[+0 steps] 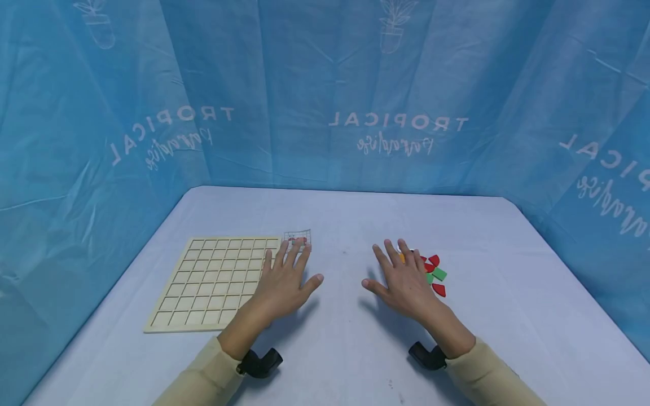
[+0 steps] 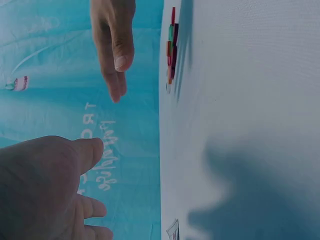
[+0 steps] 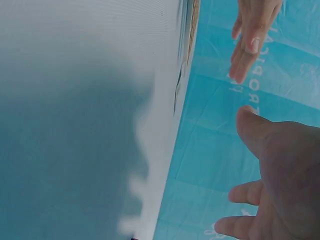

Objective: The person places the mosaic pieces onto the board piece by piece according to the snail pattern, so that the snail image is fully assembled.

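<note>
Both hands hover above the white table, palms down with fingers spread, holding nothing. The left hand (image 1: 284, 285) overlaps the right edge of a pale wooden grid board (image 1: 213, 282) in the head view. Just beyond its fingertips lies a small printed card (image 1: 304, 234) with a grid and red marks, partly hidden. The right hand (image 1: 406, 282) is in front of a loose group of small flat pieces and hides some of them. Showing past it are a red piece (image 1: 439, 290), a green piece (image 1: 439, 274) and a bit of yellow. In the left wrist view the pieces (image 2: 172, 50) appear edge-on.
A white cloth covers the table (image 1: 345, 214). Blue curtains (image 1: 325, 84) with mirrored lettering stand along the back and both sides. Each wrist wears a black camera mount (image 1: 261, 363) below the sleeve cuff.
</note>
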Available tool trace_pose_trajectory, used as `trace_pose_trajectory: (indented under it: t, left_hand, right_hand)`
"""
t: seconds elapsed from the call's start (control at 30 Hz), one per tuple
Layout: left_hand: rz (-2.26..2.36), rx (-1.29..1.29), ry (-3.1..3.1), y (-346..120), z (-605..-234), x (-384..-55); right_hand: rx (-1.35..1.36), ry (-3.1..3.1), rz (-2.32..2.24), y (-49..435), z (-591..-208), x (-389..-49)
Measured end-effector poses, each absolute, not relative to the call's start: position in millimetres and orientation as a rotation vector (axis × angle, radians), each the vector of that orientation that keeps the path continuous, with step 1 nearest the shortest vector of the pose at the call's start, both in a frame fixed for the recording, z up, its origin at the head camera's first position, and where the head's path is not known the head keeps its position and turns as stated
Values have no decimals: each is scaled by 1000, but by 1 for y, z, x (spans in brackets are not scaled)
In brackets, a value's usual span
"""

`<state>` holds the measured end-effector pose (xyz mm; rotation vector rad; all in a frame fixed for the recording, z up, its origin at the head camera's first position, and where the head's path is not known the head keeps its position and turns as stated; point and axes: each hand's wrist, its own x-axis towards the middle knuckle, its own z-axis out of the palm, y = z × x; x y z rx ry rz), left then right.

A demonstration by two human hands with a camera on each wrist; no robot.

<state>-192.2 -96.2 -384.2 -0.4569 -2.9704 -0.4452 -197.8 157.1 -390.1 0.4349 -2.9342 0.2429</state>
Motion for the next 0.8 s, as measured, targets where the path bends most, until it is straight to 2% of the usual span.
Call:
trace_pose_trajectory:
  t: [0.8]
  left_hand:
    - [-649, -404, -2916, -136, -382, -187]
  right_hand:
    - [523, -2850, 376, 142, -387, -204]
